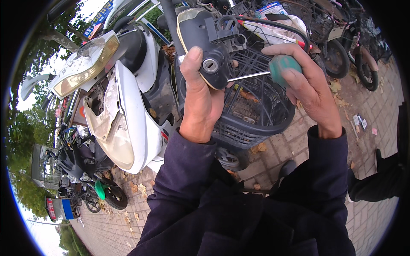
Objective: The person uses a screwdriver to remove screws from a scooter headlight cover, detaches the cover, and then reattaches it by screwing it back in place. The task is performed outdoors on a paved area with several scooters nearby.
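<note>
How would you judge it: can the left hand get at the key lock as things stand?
Probably yes: the left hand grips the black housing, its thumb beside the key lock, whose face is uncovered; the green-handled screwdriver ends at the housing's edge, clear of the lock.

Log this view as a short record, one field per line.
Left grip: left hand around a black housing, thumb up beside its round key lock
Right grip: right hand on a green-handled screwdriver
Tool tip: at the housing's lower right edge; engagement with a screw cannot be told
Behind hands: black basket
Left side: white scooter
Ground: paving with dry leaves
Bystander: dark-trousered leg, right edge
</note>
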Motion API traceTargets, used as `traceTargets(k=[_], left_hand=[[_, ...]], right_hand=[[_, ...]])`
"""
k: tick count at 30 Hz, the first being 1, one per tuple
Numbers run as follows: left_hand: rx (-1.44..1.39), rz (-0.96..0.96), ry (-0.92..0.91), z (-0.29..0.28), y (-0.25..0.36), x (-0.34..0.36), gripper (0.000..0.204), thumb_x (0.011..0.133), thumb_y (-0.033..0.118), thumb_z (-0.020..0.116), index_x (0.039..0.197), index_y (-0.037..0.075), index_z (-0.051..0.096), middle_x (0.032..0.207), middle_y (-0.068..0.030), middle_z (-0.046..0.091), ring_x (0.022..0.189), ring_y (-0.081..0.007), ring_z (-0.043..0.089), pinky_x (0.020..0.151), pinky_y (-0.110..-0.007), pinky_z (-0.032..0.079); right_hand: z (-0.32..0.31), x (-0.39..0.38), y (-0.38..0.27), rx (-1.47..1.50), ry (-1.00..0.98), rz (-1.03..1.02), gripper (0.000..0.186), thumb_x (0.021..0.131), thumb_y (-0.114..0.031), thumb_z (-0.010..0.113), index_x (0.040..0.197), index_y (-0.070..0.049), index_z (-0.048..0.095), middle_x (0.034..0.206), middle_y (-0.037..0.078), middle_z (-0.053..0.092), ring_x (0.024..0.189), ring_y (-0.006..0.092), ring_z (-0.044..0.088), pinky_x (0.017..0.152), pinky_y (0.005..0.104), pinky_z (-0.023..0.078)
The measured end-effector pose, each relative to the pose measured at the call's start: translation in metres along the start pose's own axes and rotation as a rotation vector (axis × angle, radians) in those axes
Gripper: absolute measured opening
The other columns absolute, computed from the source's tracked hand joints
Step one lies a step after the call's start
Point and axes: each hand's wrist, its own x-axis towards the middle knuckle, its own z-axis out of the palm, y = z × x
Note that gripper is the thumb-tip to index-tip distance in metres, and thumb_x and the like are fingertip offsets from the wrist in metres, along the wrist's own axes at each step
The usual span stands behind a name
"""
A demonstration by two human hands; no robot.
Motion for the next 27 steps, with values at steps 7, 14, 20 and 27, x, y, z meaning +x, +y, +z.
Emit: traceTargets(k=[7, 14, 20, 27], left_hand=[[0.089, 0.247, 0.096, 0.009, -0.008, 0.005, 0.076, 0.096, 0.072, 0.058, 0.134, 0.006, 0.057, 0.110, -0.0077, 0.069, 0.092, -0.0240, 0.071, 0.064, -0.035, 0.051], [0.053, 0.011, -0.007, -0.001, 0.003, 0.000, 0.078, 0.095, 0.073, 0.057, 0.135, 0.006, 0.057, 0.110, -0.0085, 0.069, 0.091, -0.0258, 0.072, 0.075, -0.040, 0.057], [0.109, 0.181, 0.054, 0.004, -0.005, -0.001, 0.079, 0.095, 0.070, 0.060, 0.140, 0.005, 0.056, 0.121, -0.0089, 0.067, 0.105, -0.0244, 0.068, 0.089, -0.042, 0.056], [0.059, 0.150, 0.066, 0.003, -0.003, 0.002, 0.075, 0.097, 0.069, 0.058, 0.137, 0.006, 0.057, 0.118, -0.0086, 0.068, 0.102, -0.0239, 0.069, 0.080, -0.039, 0.055]], right_hand=[[0.004, 0.004, 0.008, 0.091, -0.005, 0.338, 0.068, 0.110, -0.062, 0.043, 0.137, -0.004, 0.062, 0.096, 0.001, 0.061, 0.069, 0.0079, 0.054, 0.054, 0.0220, 0.043], [-0.001, 0.000, 0.006, 0.079, -0.044, -0.028, 0.055, 0.107, -0.042, 0.054, 0.147, -0.004, 0.054, 0.116, 0.005, 0.059, 0.076, 0.0079, 0.055, 0.060, 0.0213, 0.044], [0.004, 0.003, 0.007, 0.032, 0.025, 0.198, 0.058, 0.110, -0.052, 0.048, 0.136, -0.003, 0.064, 0.098, 0.001, 0.062, 0.061, 0.0057, 0.049, 0.052, 0.0213, 0.041], [0.002, 0.001, 0.013, 0.163, 0.025, 0.171, 0.063, 0.110, -0.053, 0.049, 0.147, -0.003, 0.054, 0.110, 0.006, 0.060, 0.072, 0.0084, 0.054, 0.062, 0.0233, 0.047]])
